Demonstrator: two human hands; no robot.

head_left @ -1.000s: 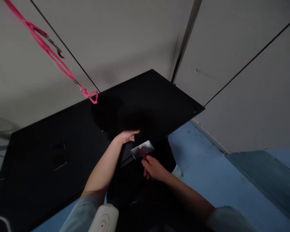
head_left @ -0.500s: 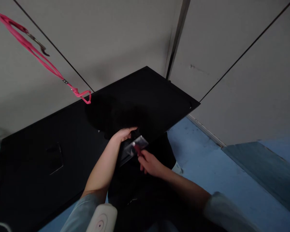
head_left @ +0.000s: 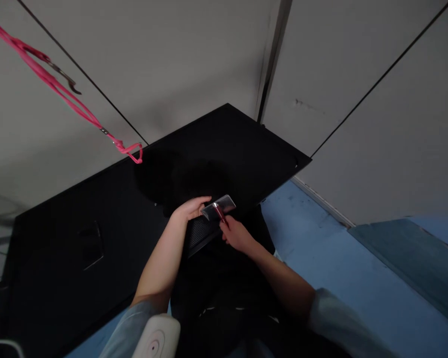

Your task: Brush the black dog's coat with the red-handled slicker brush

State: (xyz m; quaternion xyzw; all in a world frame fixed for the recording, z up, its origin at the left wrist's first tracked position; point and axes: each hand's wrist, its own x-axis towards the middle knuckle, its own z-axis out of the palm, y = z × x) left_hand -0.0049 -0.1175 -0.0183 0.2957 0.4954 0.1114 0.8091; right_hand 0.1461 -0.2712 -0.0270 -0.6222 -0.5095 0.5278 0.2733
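Observation:
My right hand is closed round the red handle of a brush with a wide, shiny metal head, shaped like a slicker brush. The head points up and away from me, just right of my left fingers. My left hand is bent to the right, one finger stretched along the top and the others curled beneath. Something dark seems to lie in its grasp, but I cannot make out what. A very dark, soft-edged shape lies just beyond both hands; whether it is a furry body or a shadow cannot be told.
Both hands are over a black table with a ribbed near edge. A pink cord loop with a metal clip hangs at upper left. A dark flat rectangular object lies on the left of the table. Grey walls stand behind; the floor is blue.
My right hand has moved the brush up and slightly right, and its metal head is turned more crosswise. My left hand has stayed nearly in place.

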